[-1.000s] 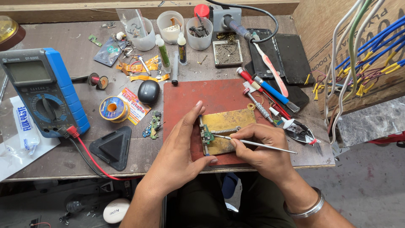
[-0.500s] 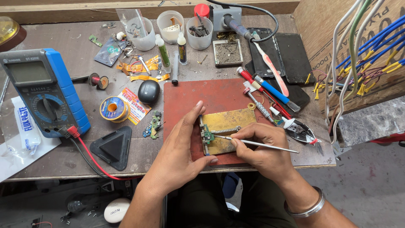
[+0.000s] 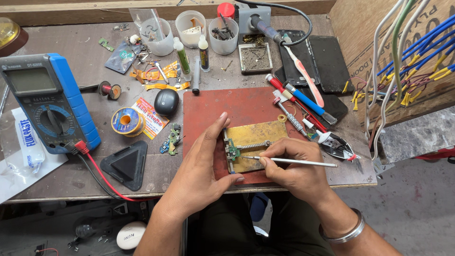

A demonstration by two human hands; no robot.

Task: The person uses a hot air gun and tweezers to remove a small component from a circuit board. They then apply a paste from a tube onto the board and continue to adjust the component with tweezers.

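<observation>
right hand (image 3: 296, 168): fingers curled tight round a thin silver tool (image 3: 294, 161), pen-style, tip pointing left onto a small green circuit board (image 3: 232, 150). left hand (image 3: 204, 166): fingers stretched out and only loosely open, gripping nothing; index finger lies along the board's left edge, thumb tip by the lower left corner of the brass holder plate (image 3: 258, 142). board sits clamped at the plate's left end. plate lies on a red mat (image 3: 213, 106), near the desk's front edge. right of the mat: screwdrivers (image 3: 296, 102), toothbrush (image 3: 305, 78), dark phones (image 3: 332, 61). left of the mat: black oval case (image 3: 166, 102), solder spool (image 3: 125, 121), blue multimeter (image 3: 47, 102) with a red lead. three plastic cups (image 3: 189, 28) stand along the back edge.
</observation>
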